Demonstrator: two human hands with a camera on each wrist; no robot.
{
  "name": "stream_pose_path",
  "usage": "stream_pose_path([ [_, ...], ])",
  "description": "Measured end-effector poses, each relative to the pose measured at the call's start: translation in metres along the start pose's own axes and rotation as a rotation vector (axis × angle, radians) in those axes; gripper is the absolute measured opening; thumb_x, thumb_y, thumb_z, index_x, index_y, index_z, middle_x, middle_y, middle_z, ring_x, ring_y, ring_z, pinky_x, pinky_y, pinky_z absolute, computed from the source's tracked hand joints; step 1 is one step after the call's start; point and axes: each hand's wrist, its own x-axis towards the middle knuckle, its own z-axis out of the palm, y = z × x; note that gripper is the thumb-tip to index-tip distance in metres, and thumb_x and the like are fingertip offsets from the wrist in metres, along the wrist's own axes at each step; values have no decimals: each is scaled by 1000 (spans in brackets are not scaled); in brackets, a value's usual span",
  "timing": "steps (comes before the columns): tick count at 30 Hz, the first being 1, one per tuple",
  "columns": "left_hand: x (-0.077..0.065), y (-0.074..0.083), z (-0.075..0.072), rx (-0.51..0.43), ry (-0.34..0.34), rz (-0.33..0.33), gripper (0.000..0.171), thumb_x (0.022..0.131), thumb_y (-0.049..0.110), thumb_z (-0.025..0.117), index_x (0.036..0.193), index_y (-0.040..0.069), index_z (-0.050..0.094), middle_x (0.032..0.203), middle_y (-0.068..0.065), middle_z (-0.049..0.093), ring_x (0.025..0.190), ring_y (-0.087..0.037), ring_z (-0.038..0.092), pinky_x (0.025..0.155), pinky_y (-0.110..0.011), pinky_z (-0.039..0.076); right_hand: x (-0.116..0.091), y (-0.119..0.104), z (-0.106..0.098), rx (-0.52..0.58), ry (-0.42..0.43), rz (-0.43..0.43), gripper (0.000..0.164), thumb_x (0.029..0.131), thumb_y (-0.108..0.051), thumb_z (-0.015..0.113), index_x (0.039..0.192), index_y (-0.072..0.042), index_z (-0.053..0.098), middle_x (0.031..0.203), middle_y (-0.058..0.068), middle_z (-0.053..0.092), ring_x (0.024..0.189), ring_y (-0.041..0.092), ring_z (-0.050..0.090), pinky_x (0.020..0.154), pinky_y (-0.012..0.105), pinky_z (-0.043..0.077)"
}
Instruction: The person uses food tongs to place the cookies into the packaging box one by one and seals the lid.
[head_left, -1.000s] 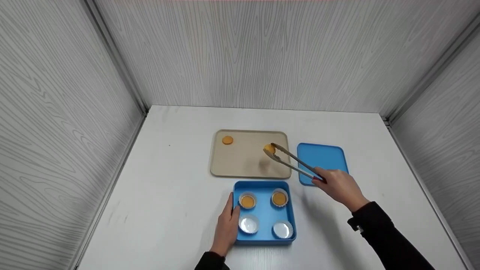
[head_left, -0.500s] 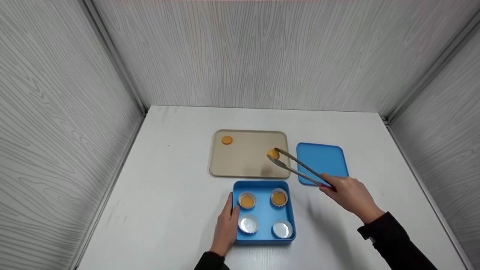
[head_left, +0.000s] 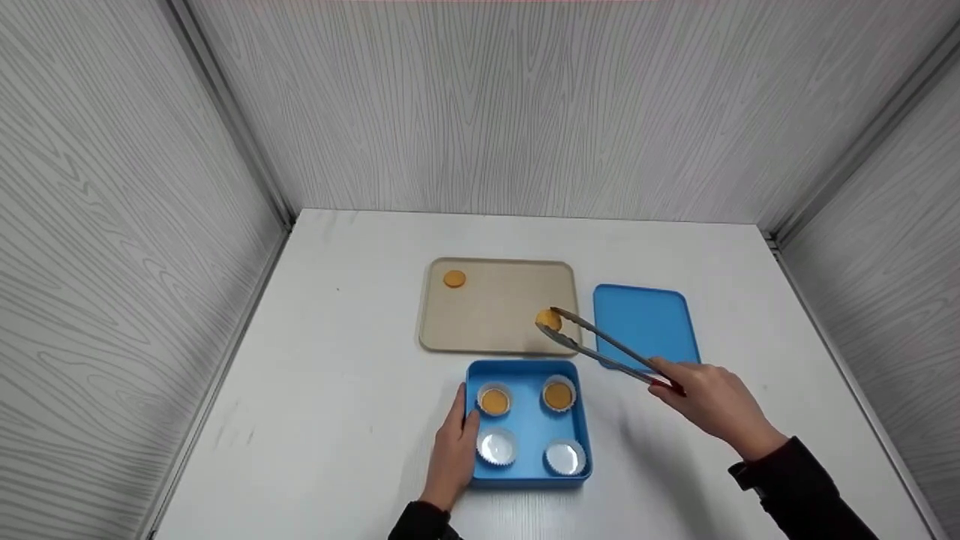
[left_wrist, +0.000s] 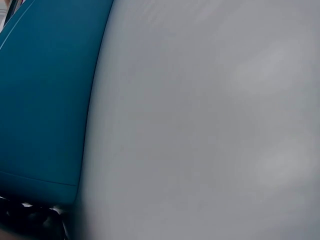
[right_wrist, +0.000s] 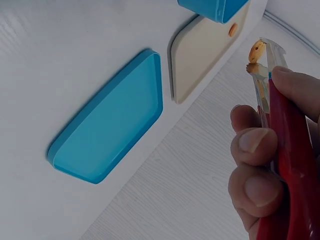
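Observation:
My right hand [head_left: 720,405] holds metal tongs [head_left: 609,338] with red handles [right_wrist: 292,135], fingers curled round them. Pinched between the tong tips is a round golden cookie [head_left: 549,320], above the front right part of a beige tray [head_left: 495,315]. My left hand [head_left: 451,459] grips the left wall of a blue box [head_left: 530,431]; that wall fills the left of the left wrist view. Inside the box, two rear paper cups each hold a golden cookie [head_left: 494,403], while the front left cup [head_left: 496,447] and front right cup [head_left: 565,457] hold nothing.
Another golden cookie [head_left: 454,279] lies at the beige tray's back left. To the right of that tray sits a shallow blue lid [head_left: 646,328]. Wood-grain panels [head_left: 487,112] enclose the white table [head_left: 337,360] at the back and both sides.
The right hand has drawn the tongs and the cookie toward the front right, across the beige tray's right side. The left hand and the box have stayed in place.

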Motion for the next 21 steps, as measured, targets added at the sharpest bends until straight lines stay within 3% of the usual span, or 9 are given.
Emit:
stream_pose_path([
  [11,0,1,0,0,1,-4,59,112,30,41,163,7,24,167,-11,28,154,-29,25,125,-50,23,-14,4,-7,-5,-15,-25,27,85,-16,85,109,-20,73,65,-19,48,57,-1,39,50,19,36],
  [21,0,1,0,-17,-1,1,59,112,31,40,163,8,23,168,-9,27,154,-27,24,126,-48,22,-24,7,-16,-2,-66,-20,36,84,-17,85,117,-21,75,67,-21,52,59,-3,42,51,20,38],
])
